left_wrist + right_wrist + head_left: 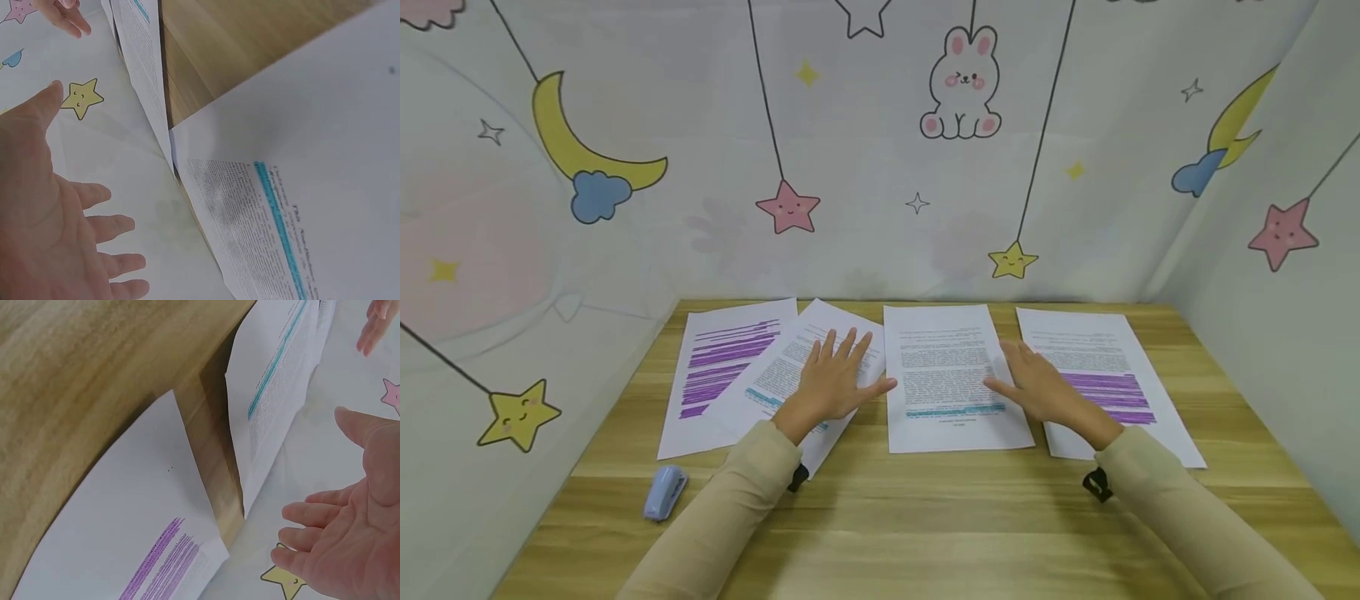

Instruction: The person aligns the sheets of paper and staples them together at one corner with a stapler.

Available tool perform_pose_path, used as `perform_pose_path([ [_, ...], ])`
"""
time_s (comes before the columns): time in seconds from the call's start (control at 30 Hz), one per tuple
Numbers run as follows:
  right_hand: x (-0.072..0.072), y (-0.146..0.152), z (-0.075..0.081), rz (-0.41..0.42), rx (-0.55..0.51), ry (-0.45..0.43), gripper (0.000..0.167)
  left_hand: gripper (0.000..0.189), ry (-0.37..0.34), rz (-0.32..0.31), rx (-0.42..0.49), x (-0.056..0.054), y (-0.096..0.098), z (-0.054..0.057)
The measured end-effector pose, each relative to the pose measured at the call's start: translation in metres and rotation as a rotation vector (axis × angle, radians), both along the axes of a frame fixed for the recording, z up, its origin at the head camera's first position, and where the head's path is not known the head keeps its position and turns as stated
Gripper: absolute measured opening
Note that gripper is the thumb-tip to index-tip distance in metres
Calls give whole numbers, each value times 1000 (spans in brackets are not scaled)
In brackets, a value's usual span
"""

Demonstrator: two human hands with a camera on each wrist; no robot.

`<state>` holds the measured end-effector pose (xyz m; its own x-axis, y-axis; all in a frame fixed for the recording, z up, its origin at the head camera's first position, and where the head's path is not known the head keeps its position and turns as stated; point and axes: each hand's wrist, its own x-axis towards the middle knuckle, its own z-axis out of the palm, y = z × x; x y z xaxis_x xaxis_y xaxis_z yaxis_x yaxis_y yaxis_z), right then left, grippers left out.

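Note:
My left hand (833, 385) is held over a printed sheet with blue highlighting (775, 379), fingers straight and spread. That sheet lies slanted across another sheet with thick purple highlighting (730, 358). In the left wrist view the palm and fingers (103, 228) show a gap above the paper, with nothing held. Between the hands lies a second blue-highlighted sheet (947, 375). My right hand (1037, 387) hovers between it and a purple-highlighted sheet (1105, 396) on the right, overlapping both in the head view. Its fingers are extended, and the right wrist view shows a bare palm (356, 544).
A small lavender stapler (665, 493) stands on the wooden table (940, 525) at the left, near my left forearm. White cloth walls (880, 233) printed with stars, moons and a bunny enclose the table at the back and sides. Dark straps circle both wrists.

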<state>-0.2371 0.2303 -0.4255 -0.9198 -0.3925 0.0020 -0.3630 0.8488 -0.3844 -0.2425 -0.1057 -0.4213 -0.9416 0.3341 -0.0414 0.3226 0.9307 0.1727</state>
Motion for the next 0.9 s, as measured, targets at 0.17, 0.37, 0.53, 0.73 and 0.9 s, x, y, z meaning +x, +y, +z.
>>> perform_pose_path([
  [0.17,-5,2,2,22,-50,-16,69,91,9,-12,18,-1,2,3],
  [0.37,-9,3,1,19,-105,-31,61,83,12,-38,53,-4,3,4],
  [0.53,-14,0,0,8,-136,14,50,76,-7,-27,140,-10,5,3],
  [0.73,-21,-3,1,-74,-115,39,45,68,-67,19,347,-20,9,1],
  [0.9,-28,-3,1,-158,-138,-18,42,56,-115,113,527,-25,13,2],
])
